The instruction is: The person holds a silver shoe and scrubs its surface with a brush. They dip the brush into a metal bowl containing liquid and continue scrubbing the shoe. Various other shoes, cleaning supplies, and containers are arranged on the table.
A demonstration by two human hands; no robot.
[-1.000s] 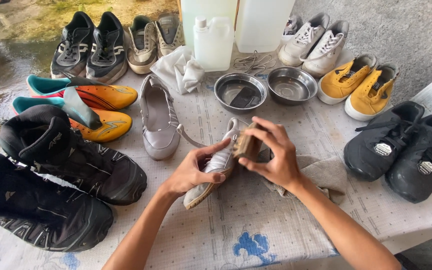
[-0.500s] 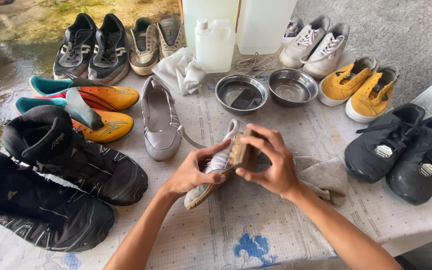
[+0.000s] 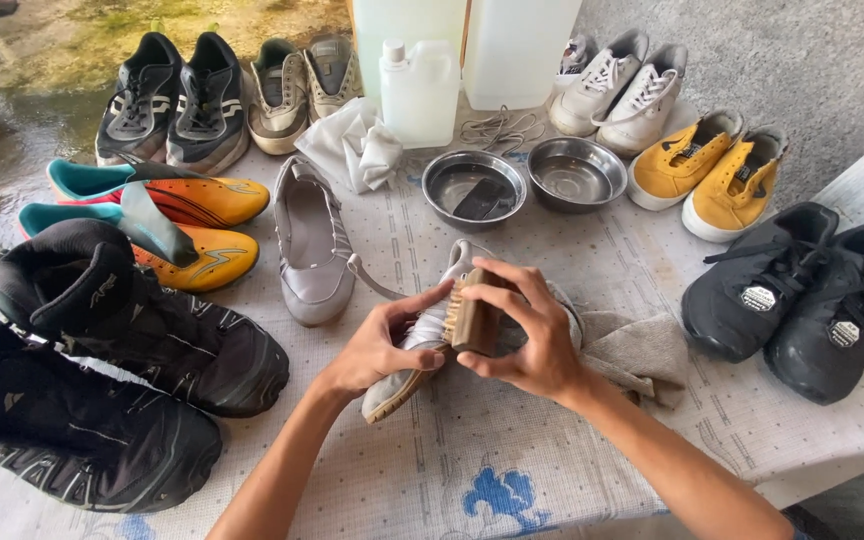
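One grey flat shoe [image 3: 414, 350] gripped by left hand [image 3: 382, 345]; right hand [image 3: 532, 335] clasps brush [image 3: 474, 318] against it; its mate [image 3: 310, 250] waits at ten o'clock.

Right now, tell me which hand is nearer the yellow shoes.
Right. The right hand, holding the brush, sits below-left of the yellow shoes; the left hand is farther left, gripping the grey shoe.

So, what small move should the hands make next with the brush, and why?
Probably draw the wooden brush in the right hand along the pale shoe, toward its toe. The bristles already face the upper, and the left hand steadies the shoe.
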